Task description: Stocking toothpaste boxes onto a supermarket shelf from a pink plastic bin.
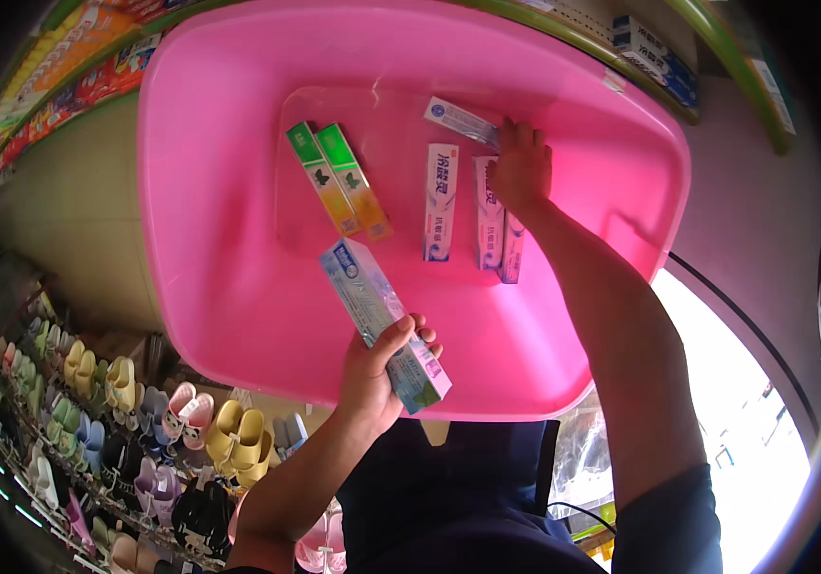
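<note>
My left hand is wrapped around a light blue toothpaste box, held at a slant above the near part of a pink plastic tub. Inside the tub, my right hand reaches over the right-hand boxes, its fingertips by the end of a tilted white toothpaste box. Under its thumb side stands a white-and-blue toothpaste box, with a narrower-looking box against it. The right fingers' grip is hidden. Another white-and-blue box lies apart to the left.
Two green-and-yellow toothpaste boxes lie side by side in the tub's left part. Shelves with packaged goods border the far left, and more boxes sit on a green-edged shelf at the far right. Slippers hang on a rack at lower left.
</note>
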`<state>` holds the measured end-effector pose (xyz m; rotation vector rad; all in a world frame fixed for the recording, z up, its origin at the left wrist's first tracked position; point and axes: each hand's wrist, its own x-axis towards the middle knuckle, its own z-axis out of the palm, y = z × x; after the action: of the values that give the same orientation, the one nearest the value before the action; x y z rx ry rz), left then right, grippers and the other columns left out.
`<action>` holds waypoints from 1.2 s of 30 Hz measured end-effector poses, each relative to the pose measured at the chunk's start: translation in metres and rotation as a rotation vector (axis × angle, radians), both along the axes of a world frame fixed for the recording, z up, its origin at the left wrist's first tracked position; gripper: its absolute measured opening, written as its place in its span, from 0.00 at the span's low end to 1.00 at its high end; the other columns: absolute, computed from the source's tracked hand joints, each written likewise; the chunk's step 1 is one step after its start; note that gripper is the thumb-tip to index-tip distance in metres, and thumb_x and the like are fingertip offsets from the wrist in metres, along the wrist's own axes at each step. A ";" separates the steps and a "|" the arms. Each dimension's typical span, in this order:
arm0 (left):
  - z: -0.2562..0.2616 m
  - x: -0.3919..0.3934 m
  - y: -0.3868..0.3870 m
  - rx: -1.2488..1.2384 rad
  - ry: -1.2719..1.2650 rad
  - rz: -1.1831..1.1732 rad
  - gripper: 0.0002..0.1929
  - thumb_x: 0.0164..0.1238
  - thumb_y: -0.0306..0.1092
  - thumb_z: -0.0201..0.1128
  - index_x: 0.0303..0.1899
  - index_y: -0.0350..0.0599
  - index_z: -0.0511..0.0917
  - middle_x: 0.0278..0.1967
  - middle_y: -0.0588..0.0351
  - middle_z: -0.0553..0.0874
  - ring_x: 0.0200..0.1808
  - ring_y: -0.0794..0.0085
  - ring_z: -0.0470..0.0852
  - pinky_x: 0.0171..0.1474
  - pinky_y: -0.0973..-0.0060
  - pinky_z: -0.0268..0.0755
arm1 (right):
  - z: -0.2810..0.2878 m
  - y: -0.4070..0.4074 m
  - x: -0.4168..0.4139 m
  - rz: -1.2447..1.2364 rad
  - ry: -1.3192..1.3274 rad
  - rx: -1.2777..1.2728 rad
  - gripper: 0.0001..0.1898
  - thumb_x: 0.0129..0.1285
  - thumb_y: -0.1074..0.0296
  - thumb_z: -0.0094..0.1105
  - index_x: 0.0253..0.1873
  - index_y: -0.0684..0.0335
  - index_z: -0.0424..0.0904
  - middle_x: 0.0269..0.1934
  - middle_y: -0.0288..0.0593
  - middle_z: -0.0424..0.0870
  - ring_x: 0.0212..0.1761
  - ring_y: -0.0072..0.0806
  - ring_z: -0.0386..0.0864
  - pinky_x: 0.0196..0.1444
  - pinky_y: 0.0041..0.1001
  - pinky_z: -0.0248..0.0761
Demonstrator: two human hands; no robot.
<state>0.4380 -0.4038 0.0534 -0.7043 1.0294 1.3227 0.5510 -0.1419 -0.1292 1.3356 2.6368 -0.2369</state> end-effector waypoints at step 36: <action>0.273 0.047 -0.032 0.816 0.053 -0.290 0.29 0.78 0.58 0.53 0.63 0.41 0.74 0.51 0.46 0.85 0.47 0.60 0.88 0.49 0.56 0.85 | 0.483 -0.251 0.168 -0.474 1.820 -1.059 0.25 0.68 0.70 0.67 0.68 0.68 0.73 0.60 0.49 0.84 0.61 0.32 0.81 0.66 0.34 0.71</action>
<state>0.4853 -0.4355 0.3268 0.0947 0.5187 1.3542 0.7188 -0.3928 0.3535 1.2891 1.6326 -3.4737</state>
